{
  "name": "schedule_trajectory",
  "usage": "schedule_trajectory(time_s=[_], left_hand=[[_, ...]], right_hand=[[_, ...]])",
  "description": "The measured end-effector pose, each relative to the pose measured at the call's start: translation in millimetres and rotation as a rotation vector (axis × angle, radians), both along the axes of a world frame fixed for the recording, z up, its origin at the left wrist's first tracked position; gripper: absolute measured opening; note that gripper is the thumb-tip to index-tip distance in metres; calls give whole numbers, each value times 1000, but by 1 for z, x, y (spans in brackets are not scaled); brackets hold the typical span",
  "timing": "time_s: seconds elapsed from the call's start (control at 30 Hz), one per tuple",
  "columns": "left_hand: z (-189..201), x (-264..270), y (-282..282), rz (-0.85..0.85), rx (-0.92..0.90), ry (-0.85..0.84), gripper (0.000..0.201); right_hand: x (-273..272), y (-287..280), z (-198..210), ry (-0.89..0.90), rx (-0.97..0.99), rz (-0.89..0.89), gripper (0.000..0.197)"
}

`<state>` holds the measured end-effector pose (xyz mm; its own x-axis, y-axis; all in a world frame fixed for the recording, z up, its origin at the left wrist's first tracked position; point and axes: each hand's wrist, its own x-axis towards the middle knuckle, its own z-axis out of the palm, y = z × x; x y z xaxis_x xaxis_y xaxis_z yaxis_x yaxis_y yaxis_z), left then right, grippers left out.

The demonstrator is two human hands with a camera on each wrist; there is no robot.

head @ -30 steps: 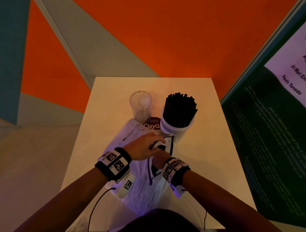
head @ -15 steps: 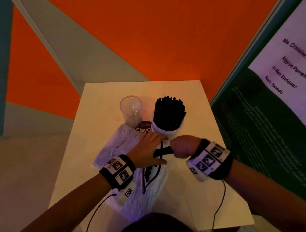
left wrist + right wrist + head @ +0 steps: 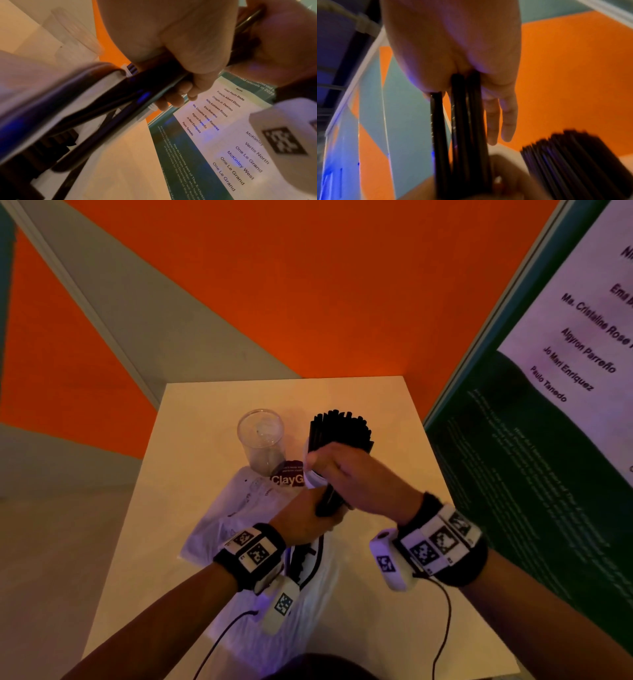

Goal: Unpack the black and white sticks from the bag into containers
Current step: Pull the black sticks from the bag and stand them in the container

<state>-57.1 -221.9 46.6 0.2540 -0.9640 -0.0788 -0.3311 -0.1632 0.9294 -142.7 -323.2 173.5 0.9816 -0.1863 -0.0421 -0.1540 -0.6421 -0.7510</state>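
Note:
On the table, a white bag (image 3: 239,508) lies with its mouth toward me. Both hands hold a small bundle of black sticks (image 3: 329,501) above it. My left hand (image 3: 301,522) grips the bundle's lower end, fingers curled round it (image 3: 171,88). My right hand (image 3: 346,470) grips the same sticks (image 3: 464,121) higher up, just in front of the white cup (image 3: 313,479). That cup is packed with upright black sticks (image 3: 339,429). A clear cup (image 3: 261,440) stands empty to its left. More black pieces show in the bag's mouth.
The small cream table (image 3: 376,405) has bare surface at the back and on the right. A dark green poster panel (image 3: 548,457) stands close along the right edge. Orange and grey walls rise behind. Wrist-camera cables hang from both forearms.
My right hand came out of the bag with black sticks and rose toward the white cup. My left hand left the bag's mouth and took the bundle's lower end.

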Motion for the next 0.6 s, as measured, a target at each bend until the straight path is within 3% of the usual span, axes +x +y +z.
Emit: schedule_trajectory(time_s=[0.1, 0.2, 0.27, 0.37, 0.47, 0.6], left_hand=[[3, -2, -2, 26, -22, 63, 35], [9, 2, -2, 79, -110, 97, 31], [16, 2, -6, 103, -184, 103, 20], [23, 6, -16, 98, -272, 170, 25], [22, 22, -19, 135, -179, 232, 44], [7, 37, -8, 273, -149, 108, 79]], right_hand=[[0, 1, -19, -144, 197, -171, 32], [-4, 3, -28, -294, 443, -271, 28], [-4, 12, -36, -288, 418, -207, 34], [2, 8, -31, -336, 395, -182, 28], [7, -22, -10, -469, 450, -261, 31], [8, -69, 7, -692, 463, -394, 34]])
